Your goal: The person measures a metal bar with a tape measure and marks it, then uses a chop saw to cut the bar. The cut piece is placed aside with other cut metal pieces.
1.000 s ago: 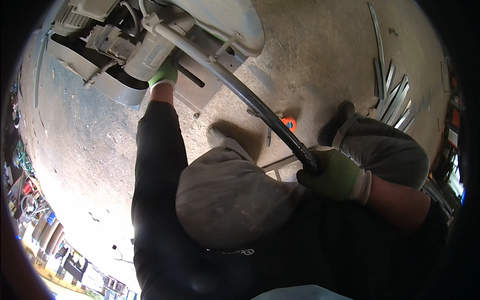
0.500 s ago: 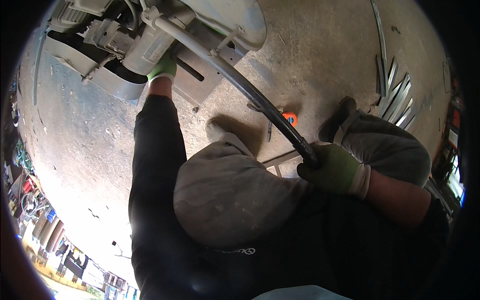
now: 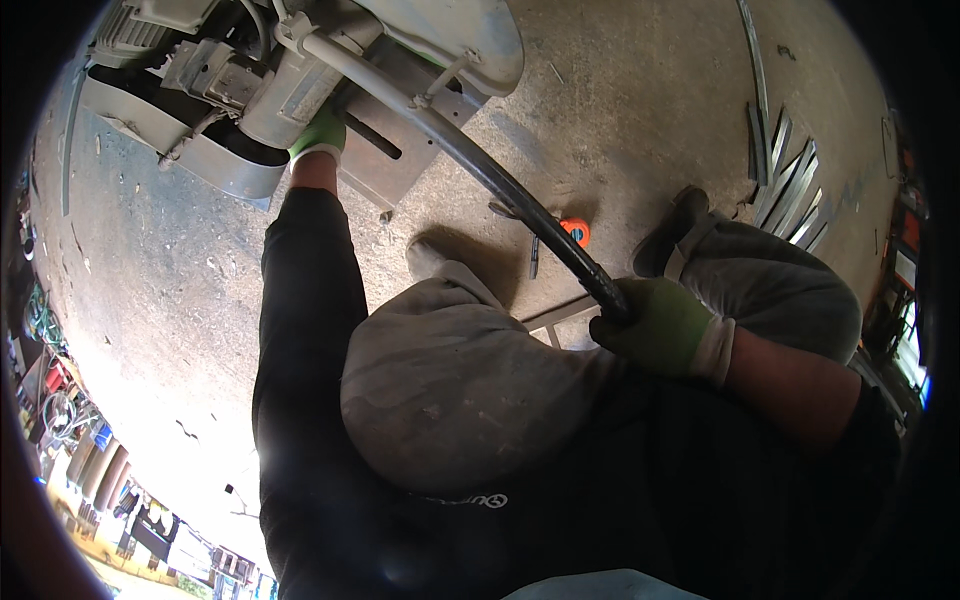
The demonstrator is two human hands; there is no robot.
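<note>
I crouch over a grey cut-off saw machine [image 3: 300, 70] standing on a concrete floor. My right hand [image 3: 665, 325], in a green glove, is closed around the black grip end of the machine's long handle [image 3: 480, 165]. That handle runs up and left to the machine's white guard [image 3: 450, 30]. My left hand [image 3: 320, 135], also in a green glove, reaches far forward and rests against the machine's metal base next to the motor; its fingers are partly hidden. My grey-trousered knees fill the middle.
An orange tape measure [image 3: 575, 230] lies on the floor under the handle. A metal bar [image 3: 555, 315] lies by my knee. Several metal strips [image 3: 790, 190] lie at the right. Clutter and shelves line the left edge.
The view has shifted slightly; my right hand on the handle sits a little lower and further right. My left hand stays on the machine.
</note>
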